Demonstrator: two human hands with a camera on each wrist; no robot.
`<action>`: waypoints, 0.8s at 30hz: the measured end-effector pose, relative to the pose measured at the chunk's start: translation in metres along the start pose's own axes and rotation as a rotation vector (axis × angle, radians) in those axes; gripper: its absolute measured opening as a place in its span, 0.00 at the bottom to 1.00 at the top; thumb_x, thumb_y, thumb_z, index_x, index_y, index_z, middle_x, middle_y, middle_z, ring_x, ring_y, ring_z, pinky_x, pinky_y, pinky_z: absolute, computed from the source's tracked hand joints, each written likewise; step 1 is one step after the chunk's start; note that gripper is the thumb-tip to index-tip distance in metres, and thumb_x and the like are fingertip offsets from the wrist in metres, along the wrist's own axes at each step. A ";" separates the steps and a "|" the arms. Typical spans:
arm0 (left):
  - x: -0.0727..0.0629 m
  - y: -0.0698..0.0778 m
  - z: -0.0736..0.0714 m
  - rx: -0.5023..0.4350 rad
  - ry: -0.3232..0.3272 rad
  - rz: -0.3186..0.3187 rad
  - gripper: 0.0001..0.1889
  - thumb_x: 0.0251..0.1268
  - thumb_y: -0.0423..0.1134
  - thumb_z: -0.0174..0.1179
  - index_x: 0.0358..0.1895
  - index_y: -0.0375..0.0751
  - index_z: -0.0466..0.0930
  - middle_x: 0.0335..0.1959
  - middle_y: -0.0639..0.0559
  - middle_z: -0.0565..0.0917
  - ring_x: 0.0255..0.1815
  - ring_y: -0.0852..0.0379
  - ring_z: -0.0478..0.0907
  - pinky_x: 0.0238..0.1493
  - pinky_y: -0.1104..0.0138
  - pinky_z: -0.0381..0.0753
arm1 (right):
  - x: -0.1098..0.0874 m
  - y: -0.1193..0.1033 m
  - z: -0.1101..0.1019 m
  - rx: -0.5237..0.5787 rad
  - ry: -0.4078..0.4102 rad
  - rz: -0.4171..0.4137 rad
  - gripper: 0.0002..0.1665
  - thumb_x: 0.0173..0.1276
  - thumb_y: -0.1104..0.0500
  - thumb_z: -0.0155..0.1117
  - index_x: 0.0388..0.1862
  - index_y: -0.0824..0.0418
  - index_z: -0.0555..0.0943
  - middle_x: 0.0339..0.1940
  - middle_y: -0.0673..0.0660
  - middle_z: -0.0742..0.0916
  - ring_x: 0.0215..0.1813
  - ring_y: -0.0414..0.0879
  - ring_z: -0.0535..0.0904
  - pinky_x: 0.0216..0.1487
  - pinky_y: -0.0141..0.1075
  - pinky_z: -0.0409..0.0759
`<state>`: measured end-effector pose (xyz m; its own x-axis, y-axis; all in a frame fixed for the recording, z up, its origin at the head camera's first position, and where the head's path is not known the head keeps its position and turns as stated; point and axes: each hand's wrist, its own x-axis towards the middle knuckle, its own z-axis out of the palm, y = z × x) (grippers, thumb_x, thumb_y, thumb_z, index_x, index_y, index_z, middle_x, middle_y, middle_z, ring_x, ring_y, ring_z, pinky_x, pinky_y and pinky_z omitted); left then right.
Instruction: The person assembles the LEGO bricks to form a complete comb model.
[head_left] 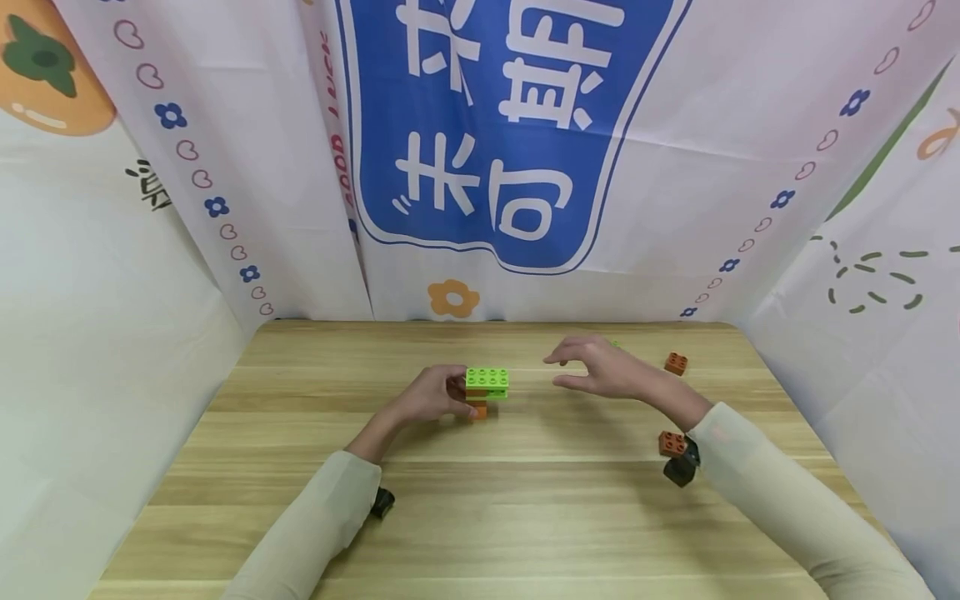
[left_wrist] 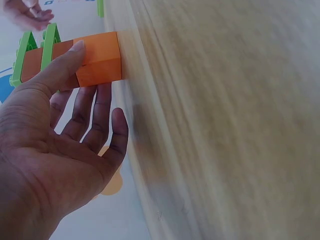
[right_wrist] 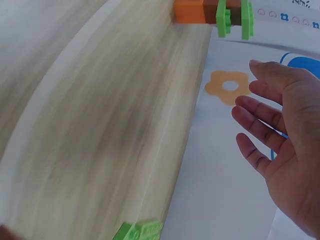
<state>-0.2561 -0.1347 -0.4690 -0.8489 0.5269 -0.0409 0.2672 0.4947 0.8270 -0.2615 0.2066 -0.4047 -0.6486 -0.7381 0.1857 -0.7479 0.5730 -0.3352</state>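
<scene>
A stack of toy building bricks stands near the middle of the table, with an orange brick at its base and brown bricks and bright green plates above. My left hand pinches it from the left, the thumb lying across the orange and brown bricks and the fingers behind. To the right of the stack, my right hand hovers over the table with nothing in it. Its fingers are loosely bent, as the right wrist view shows, and the stack's green plates are beyond the fingertips.
Two loose reddish-brown bricks, a far one and a nearer one, lie on the right of the wooden table. A green brick sits near the back edge, mostly hidden by my right hand in the head view. Printed cloth hangs behind.
</scene>
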 end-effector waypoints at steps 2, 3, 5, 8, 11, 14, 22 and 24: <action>0.000 -0.001 0.000 -0.002 -0.001 0.003 0.17 0.58 0.35 0.81 0.46 0.43 0.84 0.43 0.51 0.85 0.45 0.55 0.83 0.53 0.59 0.85 | -0.006 0.005 0.000 0.001 0.000 -0.007 0.19 0.74 0.54 0.72 0.58 0.62 0.88 0.55 0.58 0.90 0.58 0.53 0.87 0.61 0.50 0.85; 0.000 -0.001 0.000 -0.002 -0.001 0.006 0.16 0.57 0.34 0.81 0.46 0.43 0.84 0.42 0.51 0.85 0.45 0.55 0.83 0.52 0.59 0.85 | -0.009 0.007 0.000 -0.004 -0.002 -0.008 0.19 0.74 0.54 0.72 0.58 0.62 0.88 0.55 0.58 0.90 0.57 0.53 0.87 0.61 0.50 0.85; 0.001 -0.001 0.000 -0.005 -0.003 0.009 0.17 0.57 0.34 0.81 0.46 0.43 0.83 0.42 0.51 0.85 0.45 0.55 0.83 0.52 0.60 0.86 | -0.016 0.011 0.000 -0.009 -0.006 -0.009 0.18 0.74 0.55 0.73 0.58 0.62 0.88 0.54 0.58 0.90 0.56 0.53 0.87 0.59 0.50 0.86; 0.001 -0.001 0.000 -0.005 -0.002 0.006 0.16 0.58 0.34 0.81 0.45 0.42 0.83 0.42 0.51 0.85 0.44 0.55 0.83 0.52 0.60 0.85 | -0.025 0.018 -0.001 -0.017 -0.009 -0.009 0.18 0.73 0.57 0.74 0.57 0.63 0.88 0.54 0.58 0.90 0.54 0.52 0.88 0.57 0.50 0.86; 0.001 -0.001 0.000 -0.002 0.000 -0.001 0.16 0.58 0.35 0.80 0.45 0.43 0.83 0.43 0.51 0.85 0.44 0.55 0.82 0.52 0.60 0.85 | -0.034 0.023 -0.003 -0.022 -0.014 -0.006 0.18 0.72 0.59 0.74 0.57 0.63 0.88 0.54 0.59 0.90 0.54 0.53 0.88 0.56 0.52 0.86; 0.001 0.000 -0.001 0.002 0.001 -0.001 0.16 0.58 0.35 0.80 0.45 0.43 0.83 0.43 0.51 0.85 0.45 0.55 0.82 0.52 0.60 0.85 | -0.042 0.026 -0.006 -0.013 -0.023 0.009 0.18 0.71 0.59 0.75 0.57 0.64 0.88 0.54 0.59 0.90 0.54 0.55 0.88 0.55 0.52 0.87; 0.001 -0.003 -0.001 -0.008 -0.010 0.028 0.17 0.58 0.32 0.80 0.48 0.40 0.83 0.44 0.48 0.86 0.47 0.55 0.84 0.54 0.60 0.86 | -0.064 0.035 -0.010 0.034 -0.047 0.021 0.20 0.68 0.61 0.77 0.57 0.64 0.88 0.54 0.60 0.90 0.50 0.57 0.88 0.50 0.55 0.88; 0.001 -0.003 -0.001 -0.015 -0.011 0.032 0.18 0.58 0.32 0.80 0.49 0.40 0.83 0.45 0.48 0.86 0.47 0.55 0.84 0.54 0.60 0.86 | -0.071 0.038 -0.010 0.043 -0.049 0.028 0.20 0.67 0.61 0.78 0.57 0.65 0.88 0.55 0.59 0.90 0.50 0.56 0.88 0.50 0.55 0.88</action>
<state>-0.2577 -0.1365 -0.4712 -0.8350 0.5499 -0.0203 0.2874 0.4673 0.8361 -0.2452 0.2837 -0.4214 -0.6609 -0.7391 0.1303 -0.7221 0.5789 -0.3788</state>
